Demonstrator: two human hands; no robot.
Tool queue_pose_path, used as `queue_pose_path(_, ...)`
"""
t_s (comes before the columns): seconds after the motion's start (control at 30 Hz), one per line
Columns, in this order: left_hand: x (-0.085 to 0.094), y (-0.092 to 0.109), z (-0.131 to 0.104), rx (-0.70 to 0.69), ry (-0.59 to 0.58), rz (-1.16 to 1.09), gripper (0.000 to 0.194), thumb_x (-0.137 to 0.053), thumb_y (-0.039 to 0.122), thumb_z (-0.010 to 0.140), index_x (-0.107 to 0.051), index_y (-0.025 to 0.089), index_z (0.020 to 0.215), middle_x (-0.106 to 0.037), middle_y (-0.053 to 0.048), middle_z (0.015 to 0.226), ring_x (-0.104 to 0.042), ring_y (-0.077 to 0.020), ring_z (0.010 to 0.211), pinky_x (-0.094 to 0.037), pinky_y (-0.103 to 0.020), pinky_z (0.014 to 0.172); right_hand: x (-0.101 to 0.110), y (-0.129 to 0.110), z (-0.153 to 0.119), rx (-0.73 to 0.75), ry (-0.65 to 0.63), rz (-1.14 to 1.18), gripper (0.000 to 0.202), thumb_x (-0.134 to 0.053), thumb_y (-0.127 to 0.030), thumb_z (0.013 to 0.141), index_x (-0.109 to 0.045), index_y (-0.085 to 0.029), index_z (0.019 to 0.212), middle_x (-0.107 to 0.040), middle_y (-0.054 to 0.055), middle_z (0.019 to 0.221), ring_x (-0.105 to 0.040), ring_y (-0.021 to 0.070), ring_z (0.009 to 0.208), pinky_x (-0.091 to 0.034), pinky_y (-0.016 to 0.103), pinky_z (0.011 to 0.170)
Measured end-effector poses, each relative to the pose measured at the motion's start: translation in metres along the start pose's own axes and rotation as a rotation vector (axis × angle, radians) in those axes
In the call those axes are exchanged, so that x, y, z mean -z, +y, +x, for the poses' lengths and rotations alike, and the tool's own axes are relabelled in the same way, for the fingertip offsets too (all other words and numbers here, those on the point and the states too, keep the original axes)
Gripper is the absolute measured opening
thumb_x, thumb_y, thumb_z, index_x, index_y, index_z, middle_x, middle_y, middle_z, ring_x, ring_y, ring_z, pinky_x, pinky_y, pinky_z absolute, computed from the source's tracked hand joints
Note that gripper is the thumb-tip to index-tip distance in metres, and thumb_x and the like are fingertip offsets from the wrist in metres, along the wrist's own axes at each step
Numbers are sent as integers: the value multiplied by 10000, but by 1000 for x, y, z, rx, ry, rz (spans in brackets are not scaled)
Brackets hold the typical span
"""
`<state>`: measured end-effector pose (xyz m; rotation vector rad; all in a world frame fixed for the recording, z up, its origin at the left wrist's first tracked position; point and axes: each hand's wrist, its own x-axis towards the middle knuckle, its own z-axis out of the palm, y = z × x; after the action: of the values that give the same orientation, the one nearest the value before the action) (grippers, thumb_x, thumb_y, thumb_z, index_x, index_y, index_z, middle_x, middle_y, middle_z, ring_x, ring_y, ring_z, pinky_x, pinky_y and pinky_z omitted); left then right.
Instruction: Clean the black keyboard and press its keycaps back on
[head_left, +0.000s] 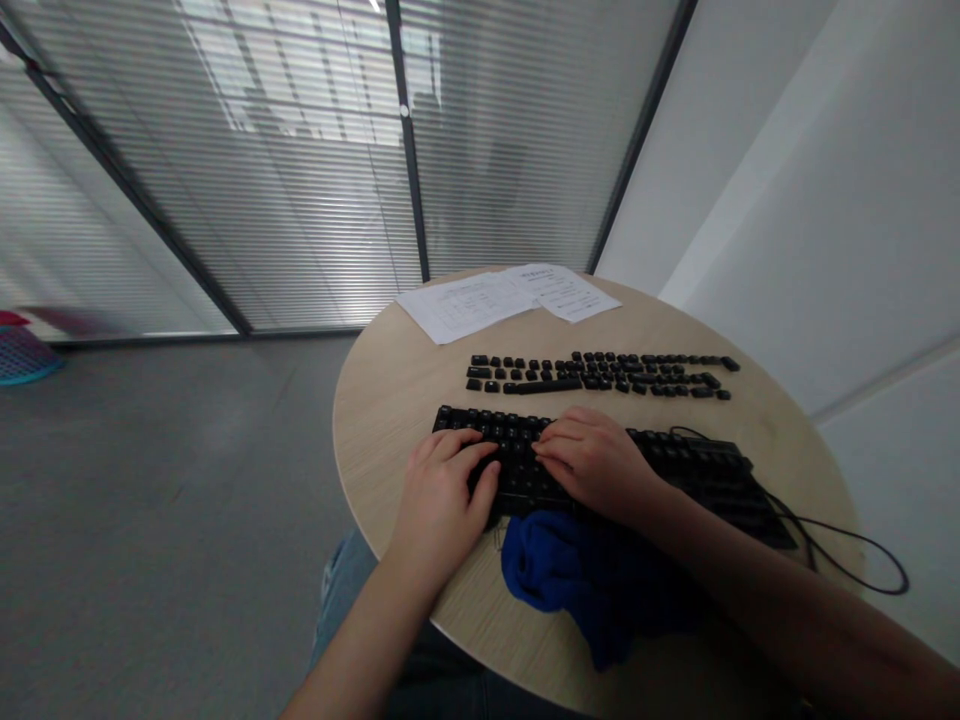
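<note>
A black keyboard (525, 484) lies on the round table, partly covered by my hands. My left hand (444, 485) rests on its left end, with fingers stretched over the keys and the thumb apart. Over the middle of the keyboard, my right hand (596, 458) has thumb and fingers drawn together at the keys. Whatever is between those fingertips, if anything, is too small to make out. Loose black keycaps (551, 385) lie in rows beyond the keyboard. A crumpled blue cloth (555, 565) sits at the near side, partly under my right forearm.
The wooden table (382, 400) has a curved edge close to my body. White printed papers (480, 302) lie at its far side. A black cable (862, 545) loops at the right. Glass with blinds (315, 200) and a white wall (847, 200) stand beyond; a basket (22, 352) is on the floor.
</note>
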<state>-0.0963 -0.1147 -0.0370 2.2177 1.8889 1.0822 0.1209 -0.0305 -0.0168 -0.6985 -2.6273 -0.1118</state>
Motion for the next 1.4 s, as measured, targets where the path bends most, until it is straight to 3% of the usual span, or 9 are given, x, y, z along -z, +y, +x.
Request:
queue_pose_path(0.2, 0, 1, 0, 9, -4, -8, 203, -597, 256, 947, -765, 210, 1052, -719, -88, 1142, -619, -297, 1093, -504, -557, 986, 3, -6, 2, 25, -34, -78, 173, -609, -180, 960, -759, -183, 873, -741, 79, 921, -601, 221, 885, -455, 375, 845)
queue_pose_path(0.57, 1, 1, 0, 9, -3, -14, 208, -592, 255, 945, -762, 214, 1059, -720, -88, 1144, -620, -300, 1104, -506, -561, 986, 1, -2, 3, 34, -48, 24, 136, -644, -139, 927, -757, -167, 857, -764, 62, 971, -623, 208, 850, -482, 359, 836)
queue_pose_path(0.93, 1, 2, 1, -1, 0, 4, 216, -583, 270, 950, -761, 213, 1057, -722, -89, 1144, -612, -296, 1086, -502, -557, 986, 8, -2, 7, -89, -107, 90, 193, -601, -200, 971, -782, -183, 905, -738, 69, 884, -624, 221, 902, -468, 377, 874)
queue_pose_path(1.4, -3, 4, 0, -14, 10, 44, 200, -585, 240, 947, -747, 197, 1056, -723, -97, 1130, -612, -297, 1081, -501, -549, 981, 7, -3, 9, -116, -135, 100, 148, -652, -205, 945, -777, -173, 873, -723, 59, 855, -598, 215, 875, -426, 354, 840)
